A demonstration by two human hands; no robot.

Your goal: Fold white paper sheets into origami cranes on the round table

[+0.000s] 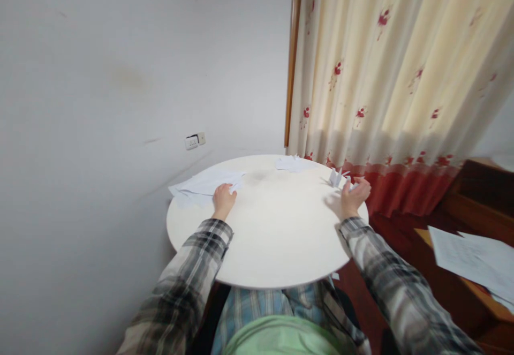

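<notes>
One left hand [225,201] half-curled at paper sheets [206,182], grip unclear, one right hand [355,194] grasping white paper [352,186]

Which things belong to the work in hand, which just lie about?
Probably in use:
flat white paper sheets at the left hand
folded white paper pieces at the right hand
round white table
white paper on its far edge

Probably lying about:
white rectangular paper sheets, far right
</notes>
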